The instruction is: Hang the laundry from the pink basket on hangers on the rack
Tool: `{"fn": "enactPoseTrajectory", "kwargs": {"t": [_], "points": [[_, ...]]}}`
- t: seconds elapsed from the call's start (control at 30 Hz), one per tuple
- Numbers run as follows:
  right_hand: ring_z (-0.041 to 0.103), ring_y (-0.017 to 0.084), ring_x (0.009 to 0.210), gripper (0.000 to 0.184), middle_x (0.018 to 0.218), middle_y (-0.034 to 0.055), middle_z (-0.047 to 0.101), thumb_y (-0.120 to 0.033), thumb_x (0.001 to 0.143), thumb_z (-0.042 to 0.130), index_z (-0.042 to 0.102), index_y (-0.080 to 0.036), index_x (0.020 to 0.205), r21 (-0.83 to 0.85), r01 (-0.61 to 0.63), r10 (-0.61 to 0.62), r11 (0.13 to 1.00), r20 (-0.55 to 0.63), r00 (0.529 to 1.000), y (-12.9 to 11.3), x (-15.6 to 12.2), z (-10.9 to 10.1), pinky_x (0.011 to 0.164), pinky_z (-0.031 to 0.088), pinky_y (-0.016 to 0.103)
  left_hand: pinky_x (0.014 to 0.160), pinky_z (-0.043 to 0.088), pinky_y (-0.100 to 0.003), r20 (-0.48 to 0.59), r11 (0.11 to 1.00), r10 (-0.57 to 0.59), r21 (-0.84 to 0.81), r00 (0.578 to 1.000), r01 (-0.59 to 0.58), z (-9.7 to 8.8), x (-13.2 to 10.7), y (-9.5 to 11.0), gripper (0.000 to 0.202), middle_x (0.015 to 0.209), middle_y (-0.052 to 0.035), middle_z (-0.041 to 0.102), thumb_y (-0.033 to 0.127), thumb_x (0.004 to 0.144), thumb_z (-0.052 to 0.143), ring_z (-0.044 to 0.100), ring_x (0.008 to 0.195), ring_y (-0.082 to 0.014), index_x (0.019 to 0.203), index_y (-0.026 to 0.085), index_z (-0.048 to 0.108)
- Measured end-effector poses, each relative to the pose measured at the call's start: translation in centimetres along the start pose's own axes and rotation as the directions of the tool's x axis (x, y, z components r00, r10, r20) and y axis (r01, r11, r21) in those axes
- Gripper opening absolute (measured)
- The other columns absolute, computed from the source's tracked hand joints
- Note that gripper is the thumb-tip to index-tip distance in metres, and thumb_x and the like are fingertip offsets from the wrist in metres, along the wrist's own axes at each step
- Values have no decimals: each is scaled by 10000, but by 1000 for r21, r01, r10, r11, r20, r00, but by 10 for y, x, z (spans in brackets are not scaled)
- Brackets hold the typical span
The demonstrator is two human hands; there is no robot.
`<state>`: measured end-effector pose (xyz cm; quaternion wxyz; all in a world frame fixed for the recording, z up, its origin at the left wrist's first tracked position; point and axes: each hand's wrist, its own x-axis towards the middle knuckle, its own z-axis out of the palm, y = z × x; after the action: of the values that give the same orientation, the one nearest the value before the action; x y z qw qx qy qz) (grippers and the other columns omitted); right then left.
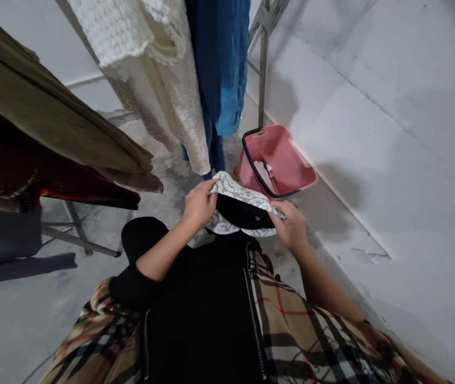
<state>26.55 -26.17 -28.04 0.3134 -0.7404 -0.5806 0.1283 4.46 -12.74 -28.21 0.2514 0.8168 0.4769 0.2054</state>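
Note:
I hold a black garment (pixel 240 212) trimmed with a white lace collar (pixel 238 192) in front of my body. My left hand (pixel 198 204) pinches the lace at its left edge. On the right, my right hand (pixel 291 226) grips the lace's other end. The black cloth hangs down from both hands toward my chest. A pink plastic laundry basket (pixel 291 170) with a dark rim stands on the floor just beyond my hands, tilted, with a bit of pale cloth (pixel 264 172) inside it.
A cream knitted garment (pixel 159 69) and a blue one (pixel 221 64) hang ahead on a metal rack (pixel 263 58). Olive and dark red cloth (pixel 51 133) lies draped at the left over a metal frame. A white wall (pixel 391 133) runs along the right. The floor is grey concrete.

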Motion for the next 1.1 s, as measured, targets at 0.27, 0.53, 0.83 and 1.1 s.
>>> {"fn": "enactPoseTrajectory", "kwargs": {"t": [0.27,0.53,0.83,1.1], "points": [[588,266,1005,378,1022,90,633,-135,753,480,689,-237,1051,-290,106,-105,951,19,994,-9,45,-45,910,480,403,759,499,-261,-321,987,160,68,933,-145,-81,10,33,347,802,-16,631,136,789,523,607,741,-148,1074,191,712],[642,242,950,357,1015,58,672,-164,763,507,695,-382,975,-38,370,-365,928,-278,889,-56,44,-139,829,505,404,768,490,-251,-600,947,114,-176,792,-269,-129,-5,66,256,832,-23,649,223,806,552,609,806,-173,1023,205,688],[560,125,617,172,655,-3,646,-132,674,528,690,-173,709,-111,304,-77,946,835,545,-17,132,-122,605,415,229,586,319,-228,351,687,213,-718,912,116,-85,-15,78,437,640,11,444,566,837,501,352,627,-121,708,153,562],[601,245,898,386,1061,129,660,-346,831,538,653,-155,1146,-314,261,-371,913,-368,853,-95,315,-187,887,469,428,573,262,-245,354,700,226,-707,907,101,-80,-16,79,496,609,23,342,601,828,513,301,610,-111,603,170,416]]}}
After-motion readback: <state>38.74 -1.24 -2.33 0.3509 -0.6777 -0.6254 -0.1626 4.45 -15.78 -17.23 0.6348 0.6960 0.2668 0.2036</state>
